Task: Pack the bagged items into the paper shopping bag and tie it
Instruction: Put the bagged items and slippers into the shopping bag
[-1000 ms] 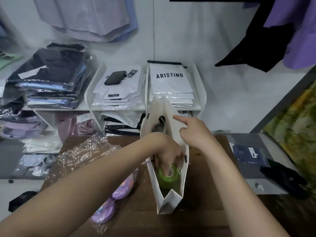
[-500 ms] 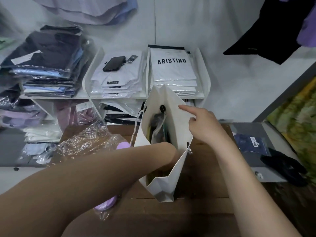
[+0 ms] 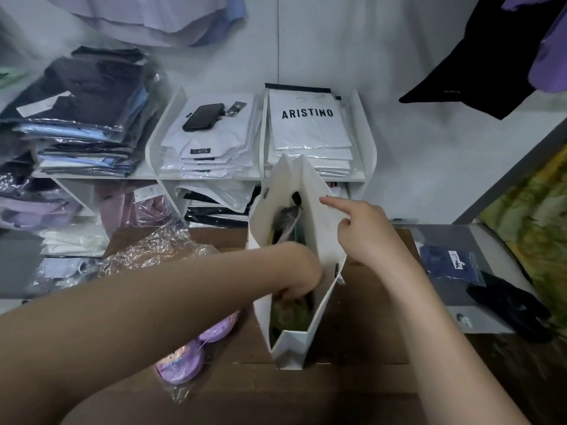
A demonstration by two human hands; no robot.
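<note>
Nearest, a clear plastic packet of purple round items [image 3: 190, 351] lay on the brown wooden table [image 3: 352, 391], beside the upright white paper shopping bag [image 3: 319, 228]. The left hand [image 3: 299, 276] reached inside the bag over a green bagged item [image 3: 291, 314], its grip hidden. The right hand [image 3: 365, 231] pinched the bag's right wall, forefinger extended, before white shelves of folded shirts [image 3: 310, 133].

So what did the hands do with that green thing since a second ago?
The left hand pushed deeper into the white paper bag, taking the green item from near the bag's mouth down inside; whether it still grips it is hidden. The right hand kept holding the bag's side open. The purple bagged items stayed on the table.
</note>
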